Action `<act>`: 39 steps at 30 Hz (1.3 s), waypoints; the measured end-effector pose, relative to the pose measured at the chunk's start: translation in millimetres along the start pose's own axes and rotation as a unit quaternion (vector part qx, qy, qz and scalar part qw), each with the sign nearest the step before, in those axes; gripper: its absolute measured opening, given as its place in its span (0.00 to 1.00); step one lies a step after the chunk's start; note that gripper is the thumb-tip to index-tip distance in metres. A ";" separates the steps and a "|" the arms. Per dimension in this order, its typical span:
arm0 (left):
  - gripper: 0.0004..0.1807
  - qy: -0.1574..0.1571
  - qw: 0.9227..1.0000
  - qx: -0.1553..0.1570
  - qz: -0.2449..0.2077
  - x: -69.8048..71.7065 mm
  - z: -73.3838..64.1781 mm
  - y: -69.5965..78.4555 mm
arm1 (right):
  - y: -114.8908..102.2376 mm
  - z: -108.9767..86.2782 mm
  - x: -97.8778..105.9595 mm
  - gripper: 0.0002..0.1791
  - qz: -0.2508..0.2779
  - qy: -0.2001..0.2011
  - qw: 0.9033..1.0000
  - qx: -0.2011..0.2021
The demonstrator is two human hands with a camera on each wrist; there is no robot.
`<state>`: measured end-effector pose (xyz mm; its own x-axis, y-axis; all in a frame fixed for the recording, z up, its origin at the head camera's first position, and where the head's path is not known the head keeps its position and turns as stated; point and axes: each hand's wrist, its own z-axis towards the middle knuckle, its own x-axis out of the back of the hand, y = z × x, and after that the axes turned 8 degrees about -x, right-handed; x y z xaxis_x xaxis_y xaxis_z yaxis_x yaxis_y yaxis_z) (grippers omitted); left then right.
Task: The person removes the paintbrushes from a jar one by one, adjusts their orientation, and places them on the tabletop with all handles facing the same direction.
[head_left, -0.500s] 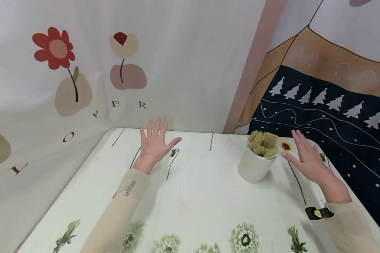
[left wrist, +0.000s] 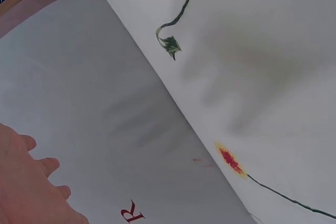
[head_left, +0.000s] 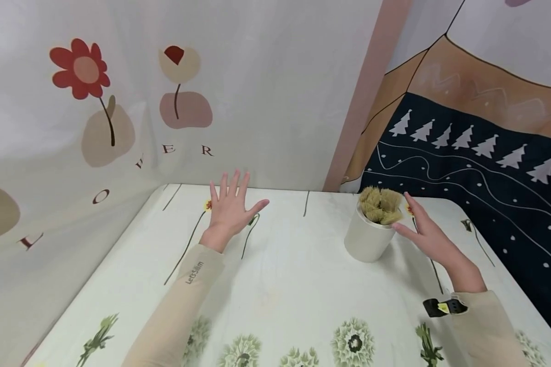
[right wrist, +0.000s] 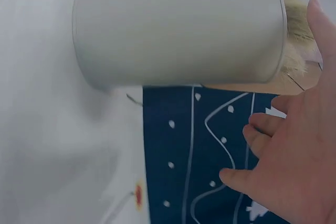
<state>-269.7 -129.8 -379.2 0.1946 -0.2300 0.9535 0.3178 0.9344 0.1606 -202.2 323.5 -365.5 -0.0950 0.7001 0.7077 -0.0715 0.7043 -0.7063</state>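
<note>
A white cylindrical pot (head_left: 367, 240) stands upright on the right half of the table, with fuzzy tan-green tufts (head_left: 380, 206) sticking out of its top. Beside its right edge is my right hand (head_left: 428, 238), thumb apart from the fingers and pointing at the rim. In the right wrist view that hand (right wrist: 296, 156) shows extended fingers near the pot's tufted end, with nothing in its grasp. Over the left part of the table my left hand (head_left: 229, 215) hovers with spread fingers and holds nothing; its shadow falls on the cloth.
A white tablecloth (head_left: 275, 285) printed with flowers and stems covers the table. Behind it hangs a pale curtain (head_left: 266, 102) with printed flowers and letters. At the right is a dark blue cloth (head_left: 477, 204) with white trees. A black band (head_left: 444, 307) sits at the right wrist.
My right hand has moved left, closer to the pot. My left hand has shifted slightly right. The pot remains in its place.
</note>
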 end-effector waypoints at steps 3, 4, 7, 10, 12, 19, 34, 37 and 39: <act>0.54 0.004 1.000 -0.003 0.000 -1.3 1.3 4.0 | 0.2 2.9 -5.2 0.50 0.030 -0.001 1.000 -0.003; 0.54 0.005 1.000 -0.004 -0.001 -1.7 1.5 5.2 | 0.1 3.8 -6.9 0.50 0.038 0.000 0.999 -0.004; 0.54 0.009 1.000 -0.006 -0.002 -2.6 1.7 8.2 | 0.0 6.4 -11.7 0.50 0.068 0.002 0.998 -0.004; 0.53 0.012 1.000 -0.007 -0.009 -4.3 1.9 9.9 | -1.5 7.3 -16.0 0.50 0.101 -0.001 0.995 -0.014; 0.53 0.015 1.000 -0.009 -0.015 -5.7 2.1 10.8 | -1.8 7.4 -18.4 0.50 0.118 -0.001 0.993 -0.020; 0.53 0.015 0.999 -0.015 -0.030 -8.5 1.0 16.5 | -0.7 7.4 -25.7 0.49 0.152 0.016 0.988 -0.027; 0.51 0.035 0.995 -0.027 -0.092 -11.7 -4.4 30.6 | -4.2 6.4 -31.8 0.52 0.198 0.016 0.977 -0.075; 0.51 0.034 0.994 -0.032 -0.103 -11.1 -5.3 35.6 | -3.2 6.6 -33.3 0.52 0.205 0.015 0.976 -0.072; 0.51 0.036 0.992 -0.037 -0.117 -11.0 -5.7 39.8 | -2.6 6.5 -34.0 0.52 0.205 0.015 0.976 -0.069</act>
<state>-253.9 -91.6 -384.7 0.1723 -0.4589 0.8716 0.4286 0.8316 0.3532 -205.3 297.1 -387.8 -0.0578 0.9278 0.3686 0.1017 0.3728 -0.9223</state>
